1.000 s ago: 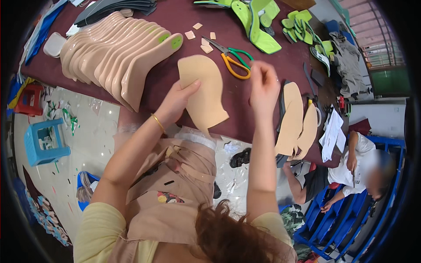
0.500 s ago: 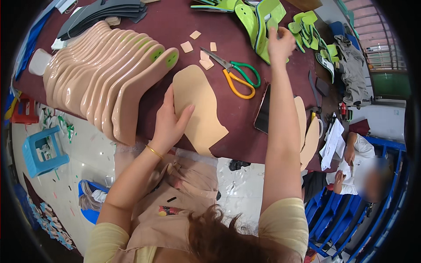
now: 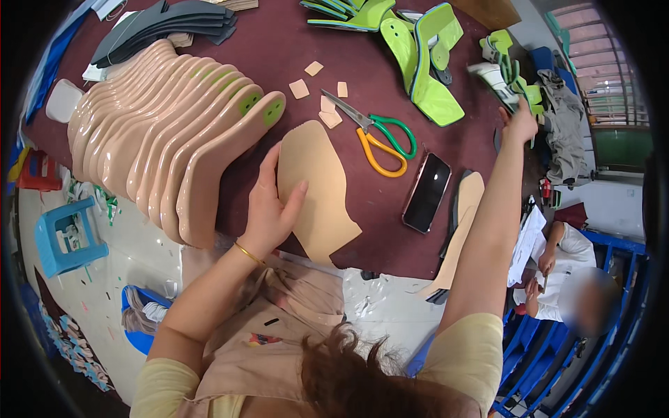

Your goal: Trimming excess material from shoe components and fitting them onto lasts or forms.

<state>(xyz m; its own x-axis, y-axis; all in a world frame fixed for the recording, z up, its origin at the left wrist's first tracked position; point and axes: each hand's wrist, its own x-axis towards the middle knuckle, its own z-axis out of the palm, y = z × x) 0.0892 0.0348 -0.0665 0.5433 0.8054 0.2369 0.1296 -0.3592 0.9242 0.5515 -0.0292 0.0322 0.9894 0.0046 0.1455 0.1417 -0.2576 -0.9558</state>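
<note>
My left hand [image 3: 270,207] rests flat on the left edge of a tan insole-shaped cutout [image 3: 318,189] lying on the dark red table [image 3: 279,49]. Just to its left stands a leaning row of beige shoe soles [image 3: 167,146] with green patches. My right hand [image 3: 519,124] is stretched far to the right edge of the table, touching a green and white shoe piece [image 3: 498,78]; whether its fingers close on it I cannot see. Scissors with green and yellow handles [image 3: 380,136] lie between my arms.
A black phone [image 3: 426,191] lies beside a tan sole [image 3: 461,223] at the table's front edge. Green heeled shoes [image 3: 425,63] sit at the back, dark grey soles [image 3: 167,24] at the back left. A seated person [image 3: 564,279] is at right, a blue stool [image 3: 66,237] at left.
My right hand has travelled from near the tan cutout up and out to the table's far right. My left hand has stayed on the cutout. The view has shifted.
</note>
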